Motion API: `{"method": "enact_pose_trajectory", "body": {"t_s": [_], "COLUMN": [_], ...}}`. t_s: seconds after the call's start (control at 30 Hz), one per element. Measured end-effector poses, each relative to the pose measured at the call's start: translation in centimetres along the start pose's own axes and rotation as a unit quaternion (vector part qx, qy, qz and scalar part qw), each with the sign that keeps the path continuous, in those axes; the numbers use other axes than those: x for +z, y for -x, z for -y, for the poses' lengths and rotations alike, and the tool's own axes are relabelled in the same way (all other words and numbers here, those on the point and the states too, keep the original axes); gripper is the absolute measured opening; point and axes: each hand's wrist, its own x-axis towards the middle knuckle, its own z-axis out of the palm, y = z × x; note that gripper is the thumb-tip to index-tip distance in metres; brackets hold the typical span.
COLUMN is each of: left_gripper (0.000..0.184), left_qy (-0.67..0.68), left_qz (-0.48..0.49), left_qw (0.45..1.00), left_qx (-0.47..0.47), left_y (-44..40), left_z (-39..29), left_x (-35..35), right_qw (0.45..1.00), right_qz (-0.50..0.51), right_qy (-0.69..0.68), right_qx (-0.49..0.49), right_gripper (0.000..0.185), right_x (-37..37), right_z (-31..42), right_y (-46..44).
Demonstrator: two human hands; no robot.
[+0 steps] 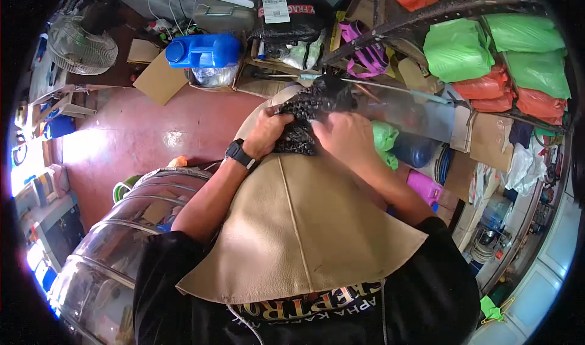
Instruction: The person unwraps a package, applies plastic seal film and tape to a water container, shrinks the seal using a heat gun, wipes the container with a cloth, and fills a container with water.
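From here, left hand (266, 132) is pinching some crinkly black plastic (297, 121), right hand (346, 135) is bunched on its other edge, bit blurry; plastic's between them, over the tan leathery piece (292, 223).

glare on floor (173, 139), right hand (346, 133) blurred, edges bowed

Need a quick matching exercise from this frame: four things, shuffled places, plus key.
Things:
1. Black plastic
2. Tan leathery piece
3. Watch
4. Fan

Places:
A. Strapped on the left arm
B. Upper left of the view
C. Between the left hand and right hand
D. Spread across the black shirt's front

Pairs: 1-C, 2-D, 3-A, 4-B
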Motion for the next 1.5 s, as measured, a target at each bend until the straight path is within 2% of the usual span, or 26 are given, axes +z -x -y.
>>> {"method": "enact_pose_trajectory", "body": {"t_s": [0.07,0.13,0.2,0.23,0.3,0.4,0.47,0.53,0.67,0.7,0.77,0.83,0.93,1.0,1.03,1.07,1.1,1.13,1.17,1.23,1.3,1.33,1.4,1.43,1.47,1.5], "left_gripper": [0.031,0.036,0.043,0.043,0.050,0.058,0.062,0.061,0.055,0.055,0.046,0.049,0.050,0.049,0.047,0.042,0.038,0.035,0.034,0.033,0.034,0.033,0.031,0.029,0.027,0.026], "left_qy": [-0.035,-0.071,-0.070,-0.070,-0.154,-0.186,-0.315,-0.362,-0.505,-0.504,-0.517,-0.523,-0.507,-0.498,-0.491,-0.477,-0.291,-0.094,-0.184,-0.407,-0.339,-0.273,-0.165,-0.156,-0.179,-0.200], "left_qz": [0.022,0.047,0.063,0.061,0.075,0.087,0.029,0.028,-0.021,-0.028,-0.086,-0.119,-0.134,-0.146,-0.154,-0.182,-0.167,-0.139,-0.159,-0.174,-0.145,-0.151,-0.164,-0.177,-0.200,-0.210], "left_qw": [0.999,0.996,0.992,0.993,0.985,0.978,0.947,0.928,0.854,0.855,0.828,0.809,0.796,0.809,0.820,0.852,0.927,0.961,0.948,0.885,0.912,0.933,0.957,0.958,0.953,0.949], "left_qx": [0.020,0.039,-0.081,-0.076,0.002,0.043,0.060,0.086,0.121,0.120,0.201,0.238,0.302,0.276,0.250,0.118,0.170,0.221,0.204,0.143,0.179,0.178,0.173,0.163,0.142,0.122], "left_y": [-0.4,-0.4,-0.4,-0.8,-0.7,0.2,-0.4,-1.3,-0.3,-0.6,-1.7,-2.7,-4.6,-5.7,-5.9,-6.3,-9.1,-11.8,-9.1,-4.5,-7.6,-7.4,-6.9,-6.6,-5.6,-5.2], "left_z": [0.5,0.1,-0.7,-0.7,-0.4,-1.0,-1.4,-0.8,-3.1,-2.8,-1.6,-1.3,-1.0,-0.8,-1.3,-3.0,1.2,5.1,3.0,-0.2,3.2,3.5,4.0,3.5,2.3,1.2], "left_x": [-0.7,-1.0,-1.2,-1.2,-1.0,0.4,0.6,0.0,2.3,2.3,1.9,2.1,2.7,2.9,3.0,1.6,-2.9,-7.2,-3.7,4.2,2.0,2.0,2.7,3.6,5.2,6.6], "right_qw": [0.999,0.992,0.991,0.991,0.980,0.968,0.971,0.972,0.962,0.957,0.962,0.895,0.875,0.855,0.732,0.739,0.746,0.752,0.820,0.831,0.866,0.903,0.868,0.949,0.991,0.998], "right_qz": [0.030,0.092,0.091,0.082,0.156,0.164,0.145,0.132,0.162,0.153,0.132,0.119,0.100,0.079,0.112,0.148,0.184,0.220,0.261,0.246,0.273,0.199,0.221,0.176,0.068,-0.031], "right_qy": [0.019,0.006,-0.006,-0.020,-0.058,-0.131,-0.147,-0.162,-0.205,-0.233,-0.238,-0.431,-0.473,-0.510,-0.672,-0.657,-0.640,-0.621,-0.508,-0.499,-0.419,-0.368,-0.443,-0.256,-0.104,0.049], "right_qx": [0.010,0.081,0.096,0.105,0.112,0.135,0.121,0.109,0.085,0.084,0.030,-0.010,-0.037,-0.046,0.002,0.012,0.022,0.030,-0.030,0.014,-0.034,-0.094,0.035,-0.058,-0.049,-0.007], "right_gripper": [0.046,0.048,0.049,0.051,0.049,0.044,0.050,0.056,0.049,0.048,0.040,0.028,0.021,0.020,0.017,0.014,0.012,0.010,0.011,0.013,0.015,0.016,0.018,0.019,0.028,0.042], "right_x": [0.3,0.5,0.7,0.6,1.3,3.8,4.7,4.1,3.6,3.8,3.8,3.8,3.6,4.3,3.8,3.3,2.0,0.6,-1.8,3.2,0.8,0.4,-2.8,-6.4,-9.6,-12.7], "right_z": [0.0,0.5,0.6,0.8,0.1,-2.1,-3.0,-3.2,-5.1,-5.5,-5.9,-5.9,-7.1,-9.4,-10.8,-12.2,-12.8,-13.4,-11.2,-12.9,-14.2,-16.0,-19.2,-19.2,-18.3,-17.4], "right_y": [-0.5,-1.7,-2.9,-3.8,-4.3,-4.9,-5.1,-5.4,-6.2,-6.3,-6.4,-6.9,-7.9,-8.4,-8.7,-8.2,-7.7,-7.2,-7.3,-8.7,-9.7,-9.9,-11.4,-12.2,-12.7,-13.4]}}
